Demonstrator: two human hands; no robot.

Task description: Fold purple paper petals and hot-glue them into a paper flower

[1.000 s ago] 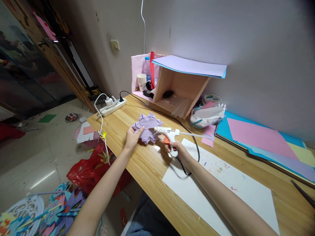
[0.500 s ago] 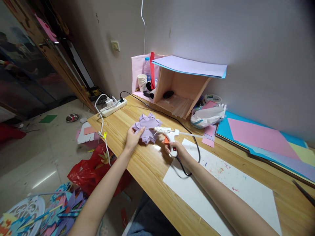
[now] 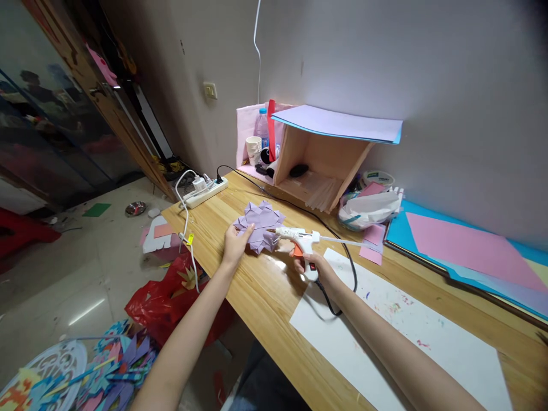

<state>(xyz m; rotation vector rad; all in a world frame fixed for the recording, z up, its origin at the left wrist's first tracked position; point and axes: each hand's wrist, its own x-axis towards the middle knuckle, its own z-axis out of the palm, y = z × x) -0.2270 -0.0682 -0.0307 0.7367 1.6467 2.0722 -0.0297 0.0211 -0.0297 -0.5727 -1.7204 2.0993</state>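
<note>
A purple folded-paper star (image 3: 260, 220) is held just above the wooden table (image 3: 257, 285) by my left hand (image 3: 237, 244), thumb on top of its near left edge. My right hand (image 3: 314, 267) is wrapped around the handle of a white hot glue gun (image 3: 302, 237) with an orange trigger. The gun's nozzle points left, at the right part of the star; whether it touches the paper I cannot tell. A clear glue stick (image 3: 342, 241) sticks out of the gun's back, and its black cord loops behind my right wrist.
Behind the star stands a wooden box (image 3: 295, 151) with paper sheets on top. A white power strip (image 3: 208, 193) lies at the table's left end. Stained white paper (image 3: 385, 337) lies under my right arm. Coloured sheets (image 3: 466, 234) are at the right, a red plastic bag (image 3: 158, 302) below left.
The view has shifted slightly, so everything sits a little lower and further right. Both hands keep their holds, with the nozzle still near the star's right side.
</note>
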